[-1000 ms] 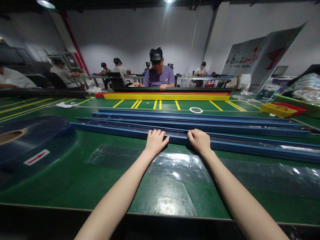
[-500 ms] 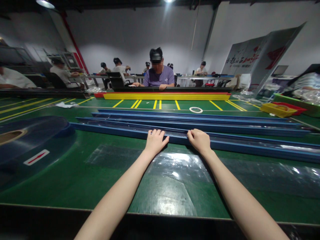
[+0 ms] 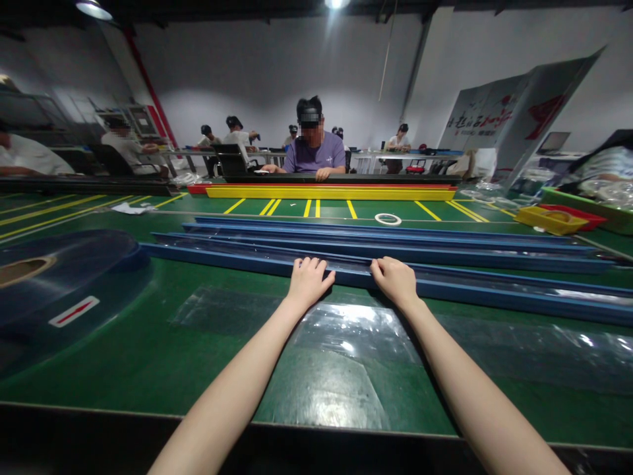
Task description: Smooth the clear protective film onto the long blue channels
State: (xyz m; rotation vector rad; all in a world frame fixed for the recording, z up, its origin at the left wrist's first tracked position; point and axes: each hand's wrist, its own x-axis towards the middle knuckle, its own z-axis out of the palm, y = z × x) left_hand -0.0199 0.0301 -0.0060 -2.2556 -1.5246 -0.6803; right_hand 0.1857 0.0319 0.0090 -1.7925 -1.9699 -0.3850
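A long blue channel strip (image 3: 494, 293) lies across the table in front of me. The fingers of my left hand (image 3: 307, 282) hook over its near wall, thumb on the outer side. A short way to the right, my right hand (image 3: 396, 280) is closed on the same wall with its fingers curled in. Shiny clear film shows inside the strip to the right of my hands. More blue strips (image 3: 445, 252) lie just behind it. Under my forearms a clear plastic sheet (image 3: 356, 323) stretches flat over the green tabletop (image 3: 198, 376).
At the left sits a large roll of clear film (image 3: 99, 270) with a red-arrow label. A white ring (image 3: 388, 219) lies beyond the strips. Yellow strips (image 3: 326, 193) stand before a person in purple (image 3: 316, 152) opposite. A yellow tray (image 3: 548, 220) is at the right.
Both hands keep the same hold on the blue strip. The whole view has shifted very slightly downward in the frame; nothing else has visibly moved.
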